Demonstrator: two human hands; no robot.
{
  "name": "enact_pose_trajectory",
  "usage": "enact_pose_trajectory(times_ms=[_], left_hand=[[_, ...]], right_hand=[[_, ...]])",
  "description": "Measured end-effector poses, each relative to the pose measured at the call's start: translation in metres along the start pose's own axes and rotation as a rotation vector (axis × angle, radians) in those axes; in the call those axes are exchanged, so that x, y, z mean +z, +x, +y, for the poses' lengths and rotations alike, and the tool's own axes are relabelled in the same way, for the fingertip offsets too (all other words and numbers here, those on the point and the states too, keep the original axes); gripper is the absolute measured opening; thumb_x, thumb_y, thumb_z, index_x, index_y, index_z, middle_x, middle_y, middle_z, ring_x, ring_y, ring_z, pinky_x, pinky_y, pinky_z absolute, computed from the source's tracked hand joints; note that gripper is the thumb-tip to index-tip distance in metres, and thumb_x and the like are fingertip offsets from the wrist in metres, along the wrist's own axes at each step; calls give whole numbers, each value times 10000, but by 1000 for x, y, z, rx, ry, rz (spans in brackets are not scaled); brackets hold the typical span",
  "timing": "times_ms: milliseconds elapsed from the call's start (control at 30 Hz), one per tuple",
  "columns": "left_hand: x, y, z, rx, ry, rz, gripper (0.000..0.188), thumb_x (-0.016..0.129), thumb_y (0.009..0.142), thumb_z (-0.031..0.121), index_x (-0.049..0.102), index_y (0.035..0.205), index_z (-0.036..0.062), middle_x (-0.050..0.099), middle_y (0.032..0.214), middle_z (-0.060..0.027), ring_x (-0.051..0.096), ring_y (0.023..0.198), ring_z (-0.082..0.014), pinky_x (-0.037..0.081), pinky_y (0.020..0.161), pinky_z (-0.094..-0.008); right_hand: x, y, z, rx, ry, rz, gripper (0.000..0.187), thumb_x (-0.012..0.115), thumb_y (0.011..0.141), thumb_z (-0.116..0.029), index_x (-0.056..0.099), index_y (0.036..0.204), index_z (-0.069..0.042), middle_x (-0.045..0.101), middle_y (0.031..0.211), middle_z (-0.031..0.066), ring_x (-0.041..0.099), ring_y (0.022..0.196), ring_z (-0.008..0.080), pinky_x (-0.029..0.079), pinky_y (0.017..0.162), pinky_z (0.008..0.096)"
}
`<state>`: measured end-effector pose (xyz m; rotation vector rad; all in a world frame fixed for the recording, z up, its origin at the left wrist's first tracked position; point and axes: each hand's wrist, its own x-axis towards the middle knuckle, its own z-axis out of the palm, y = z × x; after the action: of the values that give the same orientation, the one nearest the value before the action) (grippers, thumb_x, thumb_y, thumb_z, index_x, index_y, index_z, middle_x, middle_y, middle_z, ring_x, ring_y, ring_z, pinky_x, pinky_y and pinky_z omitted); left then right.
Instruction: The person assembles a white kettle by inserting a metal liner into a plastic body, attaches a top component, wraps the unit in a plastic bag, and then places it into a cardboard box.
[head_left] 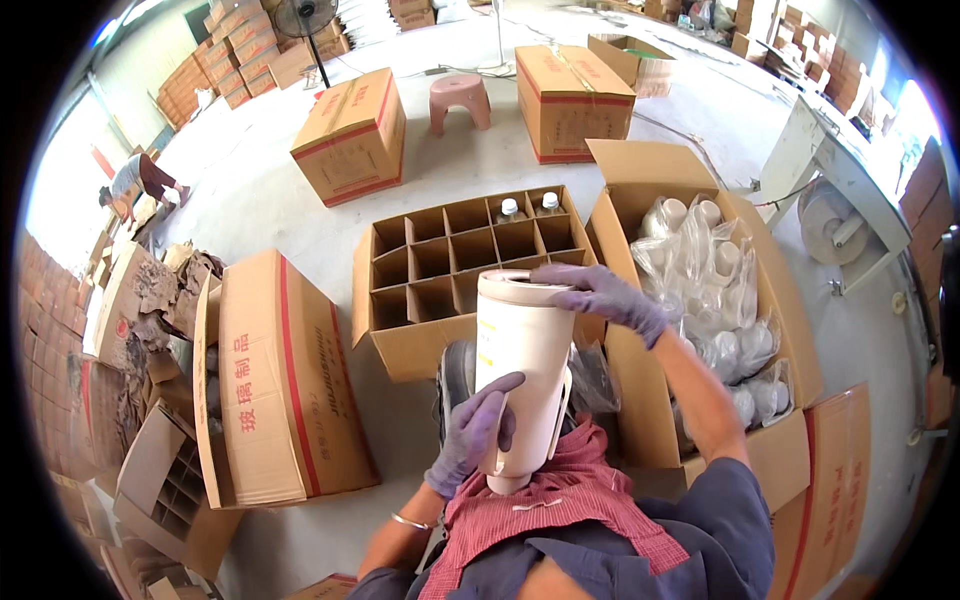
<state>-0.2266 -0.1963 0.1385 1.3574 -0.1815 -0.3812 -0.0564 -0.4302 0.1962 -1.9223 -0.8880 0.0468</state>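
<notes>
A tall cream-white jug-like container [525, 350] with a side handle stands close in front of my body, above my lap. My gloved left hand [470, 435] grips its lower left side. At the top, my gloved right hand [615, 300] holds the rim, its fingers reaching over the edge; the fingertips are partly hidden. Just beyond is a carton with cardboard dividers [432, 258]. In its far right cells stand two bottles with white caps [510, 208]. An open carton [640, 400] to my right holds several pale items in clear plastic bags [700, 250].
A printed carton [265, 400] lies on the left, near a smaller divided box [165, 480]. Two closed cartons [350, 135] and a pink stool [460, 100] stand farther off. A machine with a roll [835, 220] is at right. Another person [145, 185] bends over at far left.
</notes>
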Motion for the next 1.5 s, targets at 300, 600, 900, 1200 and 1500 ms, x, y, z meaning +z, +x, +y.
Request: enact_pose_trajectory(times_ms=[300, 600, 900, 1200, 1500], left_hand=[[-17, -14, -2, 2, -35, -4, 409, 475, 992, 130, 494, 1371, -23, 696, 893, -42, 656, 747, -180, 542, 731, -287], [-9, -13, 0, 59, -51, -66, 419, 471, 997, 169, 499, 1407, 88, 661, 918, -34, 600, 715, -101, 498, 662, -241], [22, 11, -2, 163, 412, -187, 545, 545, 945, 242, 426, 1459, 103, 671, 894, -147, 663, 894, -183, 508, 814, -363], [58, 29, -36, 371, 627, -46, 436, 510, 999, 185, 437, 1417, 85, 659, 879, -175, 675, 768, -258, 525, 734, -382], [27, 4, 1, 36, 158, 29, 331, 440, 1044, 206, 584, 1313, 76, 601, 674, -14, 560, 544, -69, 480, 543, -224]], right_hand=[[12, 13, 0, 49, 35, -204, 578, 660, 852, -410, 600, 1302, -52, 511, 1431, 129, 428, 1361, 298, 355, 1110, 396], [27, 4, -15, -48, -14, 37, 476, 566, 897, -384, 673, 1119, 24, 695, 1027, 177, 640, 1045, 285, 466, 932, 383], [28, 20, -38, 205, -411, -96, 536, 572, 904, -433, 640, 1198, 11, 664, 1153, 216, 628, 1098, 276, 465, 944, 382], [45, 37, -42, 413, -483, -180, 528, 460, 955, -509, 679, 1077, -45, 685, 953, 218, 646, 953, 388, 493, 865, 455], [36, 20, -9, 298, -63, -140, 468, 530, 920, -352, 607, 1287, -72, 666, 1134, 210, 660, 1013, 287, 495, 896, 344]])
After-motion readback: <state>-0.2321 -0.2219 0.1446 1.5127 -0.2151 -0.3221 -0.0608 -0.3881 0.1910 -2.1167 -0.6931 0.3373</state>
